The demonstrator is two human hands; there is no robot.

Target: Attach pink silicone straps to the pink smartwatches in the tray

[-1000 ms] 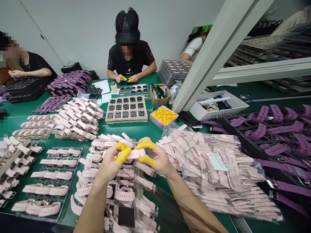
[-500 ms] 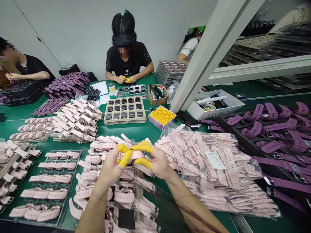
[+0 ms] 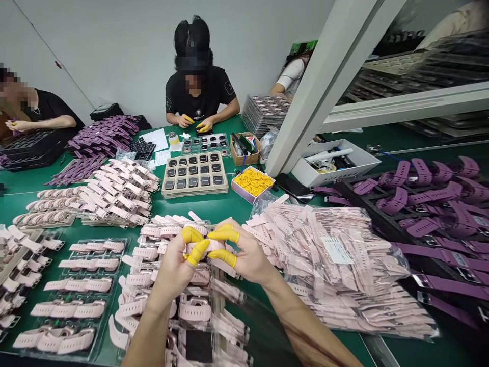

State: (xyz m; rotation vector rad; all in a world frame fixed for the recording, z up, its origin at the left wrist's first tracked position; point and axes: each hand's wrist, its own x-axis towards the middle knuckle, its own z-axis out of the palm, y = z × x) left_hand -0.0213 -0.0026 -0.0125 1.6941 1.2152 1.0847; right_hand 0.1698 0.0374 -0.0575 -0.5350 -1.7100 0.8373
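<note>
My left hand point(image 3: 179, 262) and my right hand point(image 3: 244, 252) meet in the middle of the view, yellow finger cots on their thumbs and forefingers. Between them they pinch a pale pink watch strap point(image 3: 216, 244), partly covered by the fingers. Whether a watch case is attached to it cannot be made out. Right below lies a clear tray with pink-strapped watches point(image 3: 194, 310); one of its compartments shows a dark bottom point(image 3: 199, 345). Another clear tray of pink-strapped watches point(image 3: 71, 308) lies to the left.
Bagged pink straps point(image 3: 328, 270) are heaped at right, purple-strapped watches point(image 3: 428, 199) beyond. A box of yellow finger cots point(image 3: 252, 182) and a beige tray of dark watch cases point(image 3: 194, 191) stand ahead. Across the table a co-worker point(image 3: 200, 97) handles small parts; a slanted white post point(image 3: 305, 86) rises at right.
My hands keep their pinch on the pink strap, almost unmoved. Across the table, the co-worker's hands have moved apart. The view has shifted slightly.
</note>
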